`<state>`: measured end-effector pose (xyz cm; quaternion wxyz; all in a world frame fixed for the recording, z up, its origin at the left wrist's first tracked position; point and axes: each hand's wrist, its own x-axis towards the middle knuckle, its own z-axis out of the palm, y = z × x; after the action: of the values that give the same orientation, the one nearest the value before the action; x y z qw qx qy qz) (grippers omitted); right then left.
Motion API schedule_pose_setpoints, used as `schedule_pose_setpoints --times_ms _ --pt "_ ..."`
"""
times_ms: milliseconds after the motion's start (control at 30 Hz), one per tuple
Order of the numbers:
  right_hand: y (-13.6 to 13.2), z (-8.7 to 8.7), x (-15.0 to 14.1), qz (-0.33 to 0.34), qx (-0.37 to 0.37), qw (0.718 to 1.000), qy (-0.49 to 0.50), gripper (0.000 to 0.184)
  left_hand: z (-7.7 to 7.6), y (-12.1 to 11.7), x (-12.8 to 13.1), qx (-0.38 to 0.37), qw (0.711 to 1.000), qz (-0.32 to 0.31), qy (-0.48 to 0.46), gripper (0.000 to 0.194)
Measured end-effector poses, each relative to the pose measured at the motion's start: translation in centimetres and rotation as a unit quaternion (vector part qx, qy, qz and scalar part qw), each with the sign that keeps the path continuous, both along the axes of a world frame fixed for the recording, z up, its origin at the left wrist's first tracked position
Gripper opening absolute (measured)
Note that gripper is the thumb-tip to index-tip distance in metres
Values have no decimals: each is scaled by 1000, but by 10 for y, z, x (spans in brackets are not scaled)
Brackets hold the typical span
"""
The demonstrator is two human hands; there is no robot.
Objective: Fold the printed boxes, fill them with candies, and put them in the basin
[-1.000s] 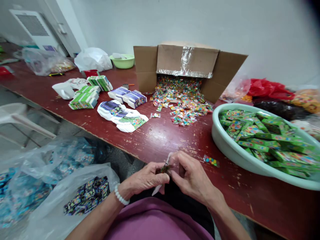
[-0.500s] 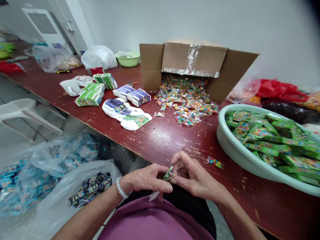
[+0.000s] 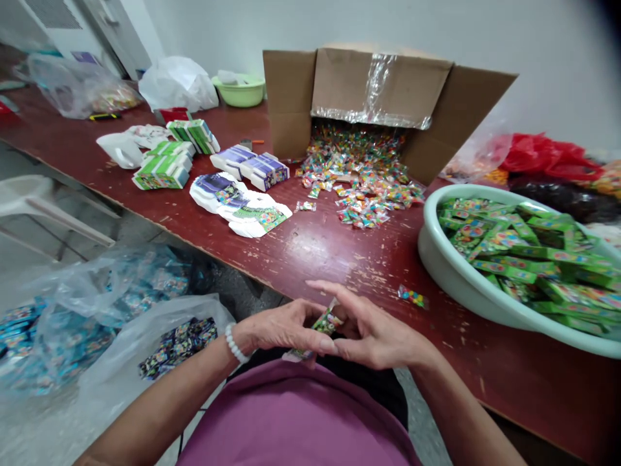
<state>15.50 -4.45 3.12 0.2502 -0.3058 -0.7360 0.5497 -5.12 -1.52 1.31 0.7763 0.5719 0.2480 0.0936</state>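
Left hand [image 3: 286, 329] grips a small green printed pack [image 3: 326, 322], six o'clock. Aqua plastic tub [image 3: 436, 249] at three holds green boxes [image 3: 519, 266]; brown cardboard box [image 3: 349, 90] at twelve, wrapped candies [image 3: 359, 171]. Right hand [image 3: 376, 330] arches alongside, grip unclear.

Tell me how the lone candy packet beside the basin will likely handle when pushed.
The candy packet is probably light, being small with only a few sweets inside. Its clear, shiny wrapper suggests a slippery, floppy grip. Lying flat, it may slide rather than roll.

Workshop — long scuffed table [image 3: 339, 259], carton [image 3: 352, 84] of wrapped sweets [image 3: 361, 178]; basin [image 3: 466, 294] of green boxes [image 3: 528, 265]
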Motion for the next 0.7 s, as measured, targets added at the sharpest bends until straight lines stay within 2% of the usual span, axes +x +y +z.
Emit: schedule_pose_setpoints --times_ms 67,133,200,267,367,400,467,600,700 --pt "2 -8 -1 -20 -44 998 44 74 -5 -1 0 -20 999 42 -1 37" --pt "2 -16 -3 -115 -37 990 65 66 -9 -1 -2 -41 993 108 9 38" --pt "1 -22 -6 -240 -5 968 68 66 -12 -3 -4 -50 984 171 26 37" --pt "0 -28 -11 -305 5 950 68 65 -15 -6 -4 -53 976 212 23 37" --pt "0 -34 -22 -274 -54 956 95 29 -18 -10 4 -76 964 256 -10 42" --pt "0 -35 -26 -272 -69 954 108 22 -18 -11 7 -86 959 269 -17 44" --pt "1 -37 -32 -303 -63 943 121 25 -17 -13 13 -95 954 283 -23 44" --pt "5 -36 -34 -361 9 928 89 24 -12 -13 18 -84 953 291 -9 44" --pt "7 -36 -33 -362 -12 929 70 27 -13 -15 18 -74 950 305 -1 55"
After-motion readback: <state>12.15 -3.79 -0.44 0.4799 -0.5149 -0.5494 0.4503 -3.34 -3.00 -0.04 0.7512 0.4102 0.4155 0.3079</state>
